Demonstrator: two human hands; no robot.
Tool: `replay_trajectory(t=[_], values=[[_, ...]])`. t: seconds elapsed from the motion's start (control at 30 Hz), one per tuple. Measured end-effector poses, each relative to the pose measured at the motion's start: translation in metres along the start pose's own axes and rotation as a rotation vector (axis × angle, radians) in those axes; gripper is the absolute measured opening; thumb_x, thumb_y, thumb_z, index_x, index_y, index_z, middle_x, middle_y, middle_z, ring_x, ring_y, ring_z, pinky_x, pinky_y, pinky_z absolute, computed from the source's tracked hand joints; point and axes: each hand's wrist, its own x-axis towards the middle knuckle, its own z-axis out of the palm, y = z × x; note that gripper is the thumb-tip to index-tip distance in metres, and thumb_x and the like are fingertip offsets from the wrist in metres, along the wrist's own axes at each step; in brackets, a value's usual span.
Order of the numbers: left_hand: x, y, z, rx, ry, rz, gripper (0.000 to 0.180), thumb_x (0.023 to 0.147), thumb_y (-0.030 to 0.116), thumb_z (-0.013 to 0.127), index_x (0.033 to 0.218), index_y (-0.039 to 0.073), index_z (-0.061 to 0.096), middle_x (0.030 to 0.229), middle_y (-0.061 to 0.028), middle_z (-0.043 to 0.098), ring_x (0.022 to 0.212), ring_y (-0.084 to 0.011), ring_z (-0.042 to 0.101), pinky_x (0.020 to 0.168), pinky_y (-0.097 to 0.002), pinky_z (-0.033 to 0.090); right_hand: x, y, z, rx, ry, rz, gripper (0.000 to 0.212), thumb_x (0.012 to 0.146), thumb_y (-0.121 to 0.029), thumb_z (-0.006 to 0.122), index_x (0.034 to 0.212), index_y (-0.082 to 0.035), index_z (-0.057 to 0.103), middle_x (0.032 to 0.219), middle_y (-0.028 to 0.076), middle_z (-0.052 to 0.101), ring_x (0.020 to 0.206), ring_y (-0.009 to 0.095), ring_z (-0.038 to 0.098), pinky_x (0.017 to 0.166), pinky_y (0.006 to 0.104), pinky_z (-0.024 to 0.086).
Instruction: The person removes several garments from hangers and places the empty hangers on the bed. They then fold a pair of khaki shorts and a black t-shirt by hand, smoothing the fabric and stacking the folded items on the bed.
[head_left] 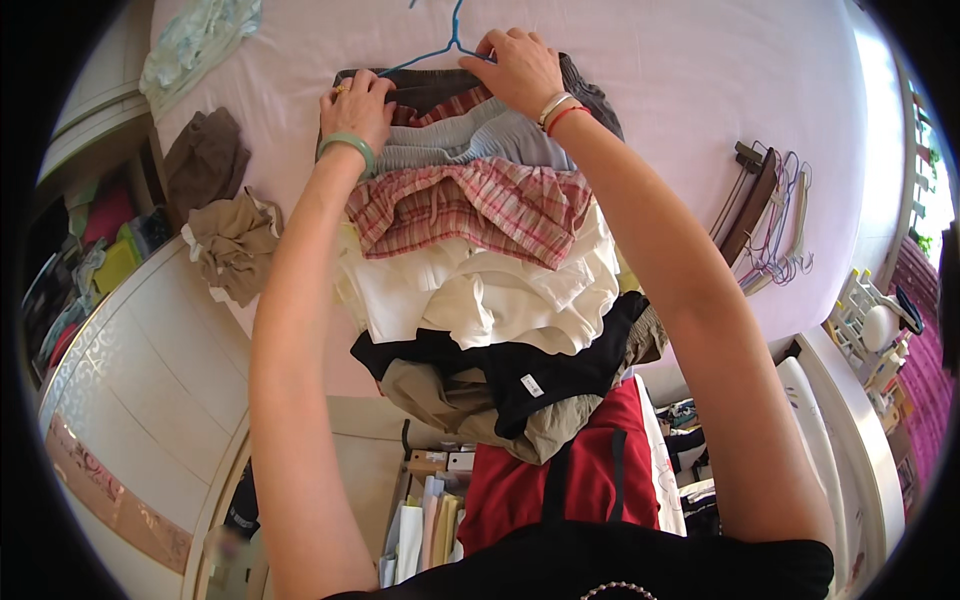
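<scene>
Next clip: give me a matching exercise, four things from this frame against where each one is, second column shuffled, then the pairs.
Things:
1. blue hanger
2. plaid garment
3. brown cloth
4. bunch of hangers

Places:
A. on the bed, right of the pile
B. at the top of the pile, by the right hand and left hand
C. on the bed, left of the pile
D. in the pile, above the white clothes

Pairs: 1-B, 2-D, 3-C, 4-A

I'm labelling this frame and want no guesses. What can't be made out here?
Head view:
- Blue hanger: top cut by the upper edge; lower part hidden under the right hand and the dark garment.
- Left hand: fingertips buried in that garment.
- Clothes pile: lower layers overlap, kinds unclear.
- Hangers at right: small, bent, uncountable.
</scene>
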Motion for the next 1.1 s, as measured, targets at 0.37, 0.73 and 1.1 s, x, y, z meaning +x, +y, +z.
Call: replay_trajectory(t=[0.37,0.73,1.1], values=[[-0.026,-0.033,-0.036,-0.114,-0.074,-0.114,0.022,0.093,0.038,0.056,0.096,0.018,0.063,0.089,-0.0001,0.067,0.094,-0.0240,0.059,0.088,-0.0390,0.035,-0.038,0.002,-0.035,0.232,-0.028,-0.166,0.024,0.094,-0.030,0.055,0.093,-0.010,0.068,0.080,0.013,0.067,0.078,0.035,0.062,0.068,0.0448,0.049],[-0.043,-0.044,-0.023,-0.734,0.021,-0.437,0.039,0.093,0.031,0.059,0.128,0.014,0.058,0.111,-0.0091,0.070,0.101,-0.0247,0.065,0.088,-0.0372,0.048,-0.098,0.012,-0.075,0.800,0.107,-0.110,0.017,0.093,-0.005,0.053,0.100,-0.001,0.067,0.087,0.008,0.069,0.084,0.023,0.066,0.078,0.0310,0.052],[-0.092,0.132,-0.071,-1.611,0.241,-0.171,0.039,0.100,0.023,0.054,0.134,0.004,0.053,0.127,-0.0135,0.060,0.114,-0.0174,0.058,0.095,-0.0290,0.046,-0.116,0.000,-0.182,1.008,0.677,-0.124,0.033,0.105,-0.011,0.039,0.133,-0.003,0.052,0.089,0.008,0.070,0.066,0.010,0.062,0.061,0.0190,0.044]])
